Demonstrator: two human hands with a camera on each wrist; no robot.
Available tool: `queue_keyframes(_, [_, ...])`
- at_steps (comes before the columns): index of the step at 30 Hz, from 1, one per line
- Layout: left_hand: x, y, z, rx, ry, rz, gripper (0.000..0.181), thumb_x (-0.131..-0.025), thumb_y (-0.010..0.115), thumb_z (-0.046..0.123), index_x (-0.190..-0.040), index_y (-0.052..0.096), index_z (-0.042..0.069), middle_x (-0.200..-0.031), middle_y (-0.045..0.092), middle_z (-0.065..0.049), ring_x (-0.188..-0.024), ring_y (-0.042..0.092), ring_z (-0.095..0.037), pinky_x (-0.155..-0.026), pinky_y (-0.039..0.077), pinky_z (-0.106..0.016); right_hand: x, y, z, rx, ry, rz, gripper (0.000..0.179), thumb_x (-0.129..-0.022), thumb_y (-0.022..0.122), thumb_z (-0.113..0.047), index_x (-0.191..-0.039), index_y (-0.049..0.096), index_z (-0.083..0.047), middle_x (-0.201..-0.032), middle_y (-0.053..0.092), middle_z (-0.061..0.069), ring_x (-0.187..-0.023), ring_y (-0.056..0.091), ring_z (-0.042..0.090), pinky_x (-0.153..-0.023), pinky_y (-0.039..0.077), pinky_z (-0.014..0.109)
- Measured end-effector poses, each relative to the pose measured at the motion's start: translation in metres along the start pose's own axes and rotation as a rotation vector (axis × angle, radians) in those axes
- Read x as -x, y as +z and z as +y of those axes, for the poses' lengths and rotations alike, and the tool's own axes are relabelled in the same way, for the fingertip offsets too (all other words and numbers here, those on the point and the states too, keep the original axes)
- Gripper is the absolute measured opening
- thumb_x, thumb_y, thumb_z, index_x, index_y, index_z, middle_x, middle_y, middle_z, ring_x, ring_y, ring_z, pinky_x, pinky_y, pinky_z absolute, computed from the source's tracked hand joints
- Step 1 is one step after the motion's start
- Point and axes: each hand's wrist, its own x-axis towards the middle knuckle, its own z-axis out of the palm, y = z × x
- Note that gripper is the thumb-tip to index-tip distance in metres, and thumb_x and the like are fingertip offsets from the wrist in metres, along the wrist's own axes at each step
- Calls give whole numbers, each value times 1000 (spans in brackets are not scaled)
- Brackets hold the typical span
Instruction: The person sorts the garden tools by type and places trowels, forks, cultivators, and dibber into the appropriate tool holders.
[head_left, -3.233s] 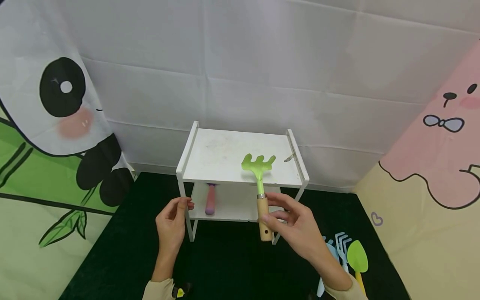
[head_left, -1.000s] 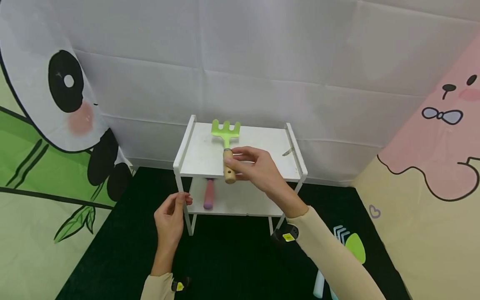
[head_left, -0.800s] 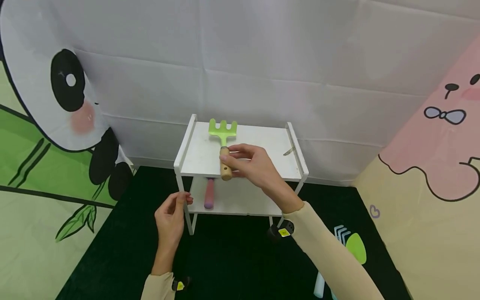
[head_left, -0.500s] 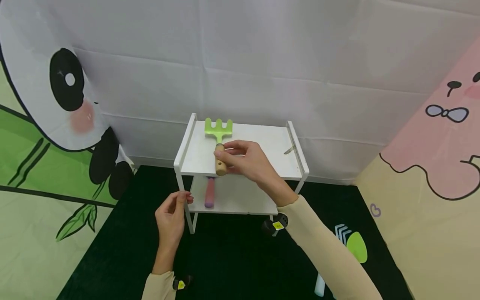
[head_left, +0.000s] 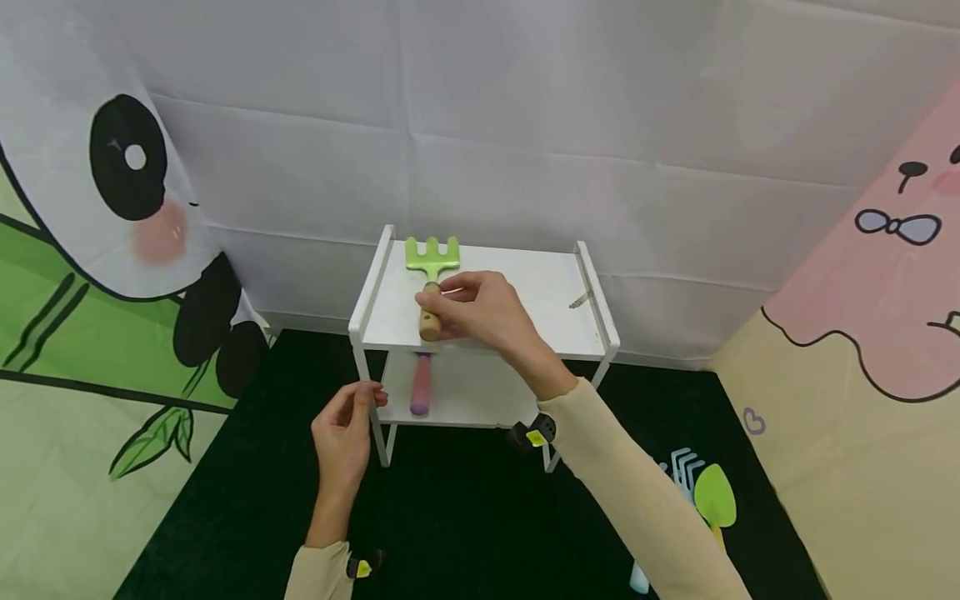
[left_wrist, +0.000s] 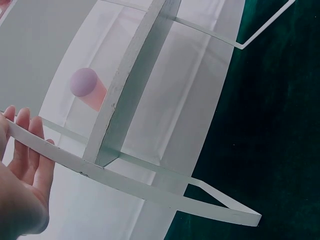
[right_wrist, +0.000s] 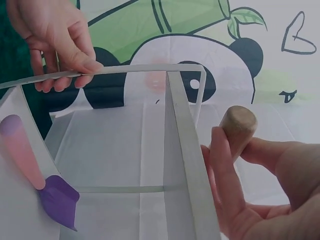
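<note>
My right hand (head_left: pixel 487 310) pinches the wooden handle of a small garden fork (head_left: pixel 432 260) with green prongs. The fork is at the left part of the white shelf's top board (head_left: pixel 517 287), prongs toward the wall; whether it touches the board I cannot tell. In the right wrist view only the rounded handle end (right_wrist: pixel 240 121) shows. Fingers and thumb of my left hand (head_left: pixel 342 442) grip the shelf's front left leg (left_wrist: pixel 125 182). On the lower board lies a trowel with a pink handle (head_left: pixel 421 385) and, in the right wrist view, a purple blade (right_wrist: pixel 60 201).
On the dark green floor to the right lie a light blue rake (head_left: pixel 684 471) and a green trowel (head_left: pixel 715 495), partly behind my right sleeve. A metal piece (head_left: pixel 580 300) sits on the top board's right side. A white cloth wall (head_left: pixel 495 108) stands behind the shelf.
My right hand has carried the garden fork from in front of the shelf leftward and over the top board, shifting slightly farther left and away lately. My left hand stays on the leg.
</note>
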Motion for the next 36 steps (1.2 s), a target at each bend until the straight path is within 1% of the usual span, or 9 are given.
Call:
queue_keyframes(5, [-1,3,-3,6,-1,-2,26,-108,53,10,-105,69,-10,-96,70,-27,-85,69,-10,-88,52,-16,-7,4,-1,50,-6,17,45,-93,77,-36,-123,69,-3,-112,74,10,-92,73,17,-82,57,31])
queue_keyframes(8, [-1,3,-3,0,2,1,26,-108,53,10,-104,69,-10,-96,70,-26,-84,68,-9,-88,52,-16,-11,7,-1,83,-13,36,44,-93,77,-35,-122,70,-3,-111,74,8,-97,69,15,-83,54,29])
queue_keyframes(11, [-1,4,-3,-5,5,5,25,-108,54,10,-103,70,-10,-95,70,-26,-84,68,-8,-88,52,-16,-14,12,-1,58,-20,39,41,-94,77,-31,-121,69,-1,-109,73,10,-86,73,18,-77,57,28])
queue_keyframes(15, [-1,4,-3,-13,1,6,26,-108,54,11,-104,70,-9,-95,70,-26,-84,68,-8,-88,52,-16,-18,17,0,32,-33,36,40,-95,77,-26,-123,66,2,-109,71,12,-65,72,19,-63,60,29])
queue_keyframes(18, [-1,5,-4,-12,-2,3,26,-108,54,11,-104,70,-9,-96,70,-26,-84,68,-9,-88,52,-16,-19,20,1,50,-42,45,40,-95,76,-24,-123,65,2,-111,70,12,-62,70,16,-60,60,28])
queue_keyframes(24, [-1,6,-4,-4,26,9,24,-107,54,7,-103,69,-11,-94,70,-26,-83,68,-8,-86,52,-15,-17,18,4,15,-86,41,34,-99,71,-20,-124,64,3,-113,71,15,-70,74,18,-61,61,30])
queue_keyframes(28, [-1,6,-4,4,37,13,23,-107,54,5,-103,70,-11,-92,72,-22,-83,68,-8,-86,52,-15,-12,15,8,5,-110,42,33,-99,69,-18,-124,64,2,-113,71,14,-73,74,17,-66,62,34])
queue_keyframes(33, [-2,6,-6,15,30,14,22,-107,54,5,-103,70,-11,-91,73,-14,-83,68,-8,-88,51,-15,-4,11,11,79,-136,70,34,-98,70,-20,-126,66,-1,-113,71,9,-79,74,15,-70,59,32])
queue_keyframes(36, [-2,6,-6,18,24,10,23,-107,54,6,-102,70,-11,-91,73,-15,-83,68,-8,-88,52,-16,0,9,12,110,-156,80,35,-98,71,-22,-127,67,-2,-116,71,9,-88,73,17,-70,57,28])
